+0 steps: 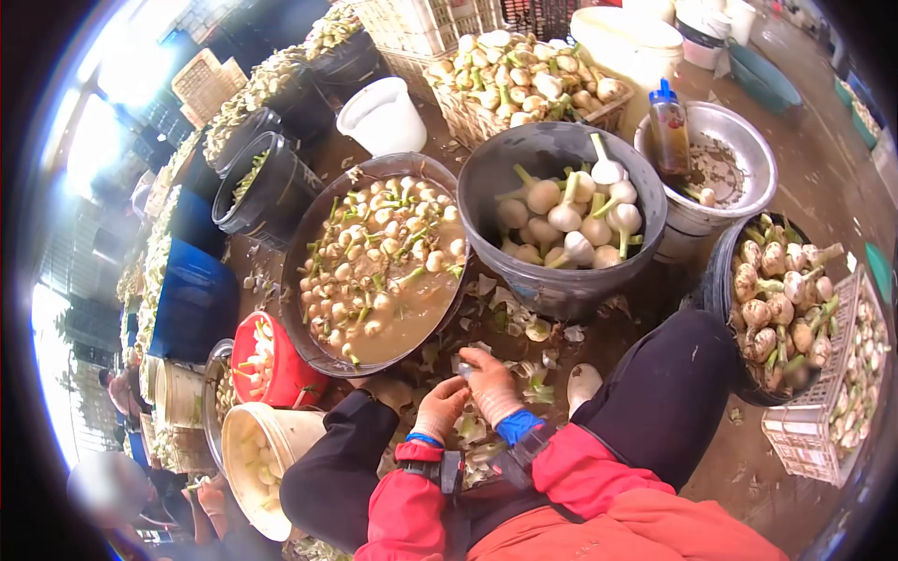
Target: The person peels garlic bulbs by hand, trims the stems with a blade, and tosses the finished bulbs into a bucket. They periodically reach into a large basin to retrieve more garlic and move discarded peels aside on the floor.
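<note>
Both of my hands wear orange gloves and meet low over the floor between my knees. My right hand (492, 385) is closed, with a small pale, greyish thing (464, 369) showing at its fingertips; I cannot tell what it is. Close against it, my left hand (440, 411) is curled with its fingers together, and their inner side is hidden. Peeled skins and leaf scraps (533, 374) lie beneath and around the hands. Just beyond stands a black bucket (552, 285) of cleaned garlic bulbs (565, 217). Left of it, a wide tub (297, 323) holds bulbs in muddy water.
At right are a black bucket of unpeeled garlic (774, 309) and a crate (795, 439). A metal basin (762, 173) carries a bottle (668, 131). A red bucket (304, 374) and a cream bucket (290, 435) stand left. Another person's hand (211, 494) shows at lower left.
</note>
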Demonstrator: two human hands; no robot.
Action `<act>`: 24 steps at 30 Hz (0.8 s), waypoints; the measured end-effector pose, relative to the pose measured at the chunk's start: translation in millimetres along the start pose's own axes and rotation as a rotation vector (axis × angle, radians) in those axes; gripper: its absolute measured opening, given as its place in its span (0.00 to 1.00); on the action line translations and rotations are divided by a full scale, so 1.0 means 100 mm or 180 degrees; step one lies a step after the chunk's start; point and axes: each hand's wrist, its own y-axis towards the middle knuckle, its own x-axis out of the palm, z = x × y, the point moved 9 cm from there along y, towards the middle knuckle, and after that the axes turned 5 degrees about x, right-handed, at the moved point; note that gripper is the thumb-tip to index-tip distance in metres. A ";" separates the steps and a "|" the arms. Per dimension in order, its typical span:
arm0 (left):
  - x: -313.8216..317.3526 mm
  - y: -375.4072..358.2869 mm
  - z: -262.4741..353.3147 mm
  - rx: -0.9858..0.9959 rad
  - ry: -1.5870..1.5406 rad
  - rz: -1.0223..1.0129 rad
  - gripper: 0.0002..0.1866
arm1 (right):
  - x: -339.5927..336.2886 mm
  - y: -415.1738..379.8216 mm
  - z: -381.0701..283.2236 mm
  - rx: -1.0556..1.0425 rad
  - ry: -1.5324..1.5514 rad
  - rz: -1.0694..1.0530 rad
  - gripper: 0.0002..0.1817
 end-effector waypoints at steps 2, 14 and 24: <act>0.12 -0.23 0.32 0.0171 0.0321 -0.0129 0.19 | -0.23 0.37 0.58 0.0353 -0.0828 0.0636 0.22; 0.01 -0.64 1.29 0.0772 0.1639 0.0123 0.21 | -1.42 1.01 0.51 0.1014 -0.1502 0.2363 0.20; 0.28 -0.60 1.18 0.0884 0.0242 0.0148 0.18 | -1.28 1.67 1.39 0.0781 -0.2824 0.1524 0.16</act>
